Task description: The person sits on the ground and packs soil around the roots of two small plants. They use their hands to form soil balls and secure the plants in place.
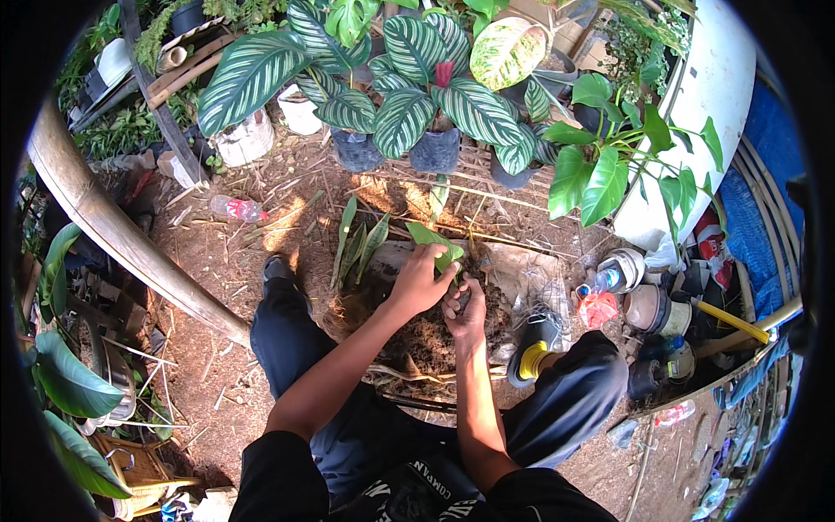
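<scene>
My left hand (423, 277) pinches a broad green leaf (438, 246) between thumb and fingers. Just below and to the right, my right hand (468, 310) has its fingers curled around a small dark lump (464, 299) at the leaf's lower end; whether it is soil or a small pot I cannot tell. Both hands are close together above a heap of loose brown soil (417, 346) between my feet. Upright sansevieria leaves (355, 245) stand left of my left hand. Behind the soil lies a pale, worn board or sack (531, 264), its material unclear.
Striped calathea plants (411, 107) in black grow bags (435, 151) line the far side. A bamboo pole (140, 238) slants along the left. A plastic bottle (238, 209) lies on the ground. At right are stacked pots (642, 307), a red plastic bag (597, 308) and a yellow stick (732, 321).
</scene>
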{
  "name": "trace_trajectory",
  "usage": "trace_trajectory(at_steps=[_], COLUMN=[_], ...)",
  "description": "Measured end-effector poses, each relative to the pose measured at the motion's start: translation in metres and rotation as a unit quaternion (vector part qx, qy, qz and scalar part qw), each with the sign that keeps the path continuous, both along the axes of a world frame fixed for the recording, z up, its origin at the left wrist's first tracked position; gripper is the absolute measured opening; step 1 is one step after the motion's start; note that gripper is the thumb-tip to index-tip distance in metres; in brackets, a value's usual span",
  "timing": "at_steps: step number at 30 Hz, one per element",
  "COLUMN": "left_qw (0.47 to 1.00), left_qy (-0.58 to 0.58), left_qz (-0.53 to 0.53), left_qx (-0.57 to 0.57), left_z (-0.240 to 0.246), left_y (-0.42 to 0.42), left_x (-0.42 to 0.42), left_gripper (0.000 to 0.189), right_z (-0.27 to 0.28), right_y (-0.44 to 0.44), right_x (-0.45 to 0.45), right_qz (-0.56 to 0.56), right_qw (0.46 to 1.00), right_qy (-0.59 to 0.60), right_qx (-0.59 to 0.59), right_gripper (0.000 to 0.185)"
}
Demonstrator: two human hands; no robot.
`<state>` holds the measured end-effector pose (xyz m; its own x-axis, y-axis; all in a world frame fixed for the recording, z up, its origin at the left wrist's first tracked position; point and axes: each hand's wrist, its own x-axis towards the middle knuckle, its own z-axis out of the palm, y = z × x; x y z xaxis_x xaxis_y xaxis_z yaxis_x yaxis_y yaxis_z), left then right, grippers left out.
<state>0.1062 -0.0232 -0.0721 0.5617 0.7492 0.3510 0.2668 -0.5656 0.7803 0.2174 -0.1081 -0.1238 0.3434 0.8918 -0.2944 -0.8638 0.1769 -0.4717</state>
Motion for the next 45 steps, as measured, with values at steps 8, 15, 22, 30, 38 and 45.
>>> trace_trajectory(at_steps=[8,15,22,30,38,45], left_qw=[1.000,1.000,0.999,1.000,0.998,0.998], left_qy=[-0.014,-0.016,-0.006,-0.008,0.033,0.032], left_qz=[-0.010,-0.008,0.000,-0.021,-0.014,-0.009], left_qx=[0.005,0.013,0.034,0.008,0.051,0.051], left_z=[-0.003,-0.001,-0.004,-0.001,0.000,0.000], left_y=[0.003,0.002,0.002,-0.005,-0.011,-0.011], left_x=[0.000,-0.001,0.000,-0.001,0.001,0.000], left_gripper=[0.039,0.037,0.035,0.037,0.044,0.042], right_z=[0.011,-0.008,-0.003,0.001,-0.012,-0.024], right_y=[0.006,0.003,0.005,0.002,0.007,0.010], right_x=[-0.009,0.001,-0.002,-0.001,-0.001,0.003], right_qz=[0.016,0.060,-0.026,-0.039,-0.022,0.002], right_qw=[0.992,0.997,0.993,0.999,0.997,0.995], right_qy=[-0.105,0.049,0.111,0.015,0.062,0.080], right_qx=[-0.068,0.020,0.015,-0.015,0.031,0.061], right_gripper=[0.039,0.026,0.029,0.022,0.016,0.013])
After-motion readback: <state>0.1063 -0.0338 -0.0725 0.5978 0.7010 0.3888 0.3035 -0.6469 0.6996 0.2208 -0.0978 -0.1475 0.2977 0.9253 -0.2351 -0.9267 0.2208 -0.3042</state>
